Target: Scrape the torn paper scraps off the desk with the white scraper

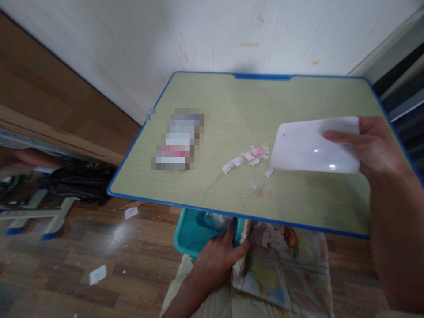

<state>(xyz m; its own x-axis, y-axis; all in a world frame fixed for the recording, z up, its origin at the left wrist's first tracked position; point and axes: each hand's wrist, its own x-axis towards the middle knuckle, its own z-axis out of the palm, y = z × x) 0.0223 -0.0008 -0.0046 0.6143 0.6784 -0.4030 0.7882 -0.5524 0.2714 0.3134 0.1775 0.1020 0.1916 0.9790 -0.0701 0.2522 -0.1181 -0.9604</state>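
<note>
My right hand grips a glossy white plastic sheet with rounded corners and a small hole, thumb on top. The sheet is tilted over the right of the table. Just left of its edge lies a small pile of torn paper scraps, with a few loose bits nearer the front edge. Below the table's front edge, my left hand is closed on the rim of a teal basin and the bunched edge of a patterned cloth. A clear plastic bag shows inside the basin.
A blurred-out packet-like object lies on the table's left. Paper scraps rest on the cloth across my lap. Other paper pieces are scattered on the wooden floor. A black bag and another person's arm are at the left.
</note>
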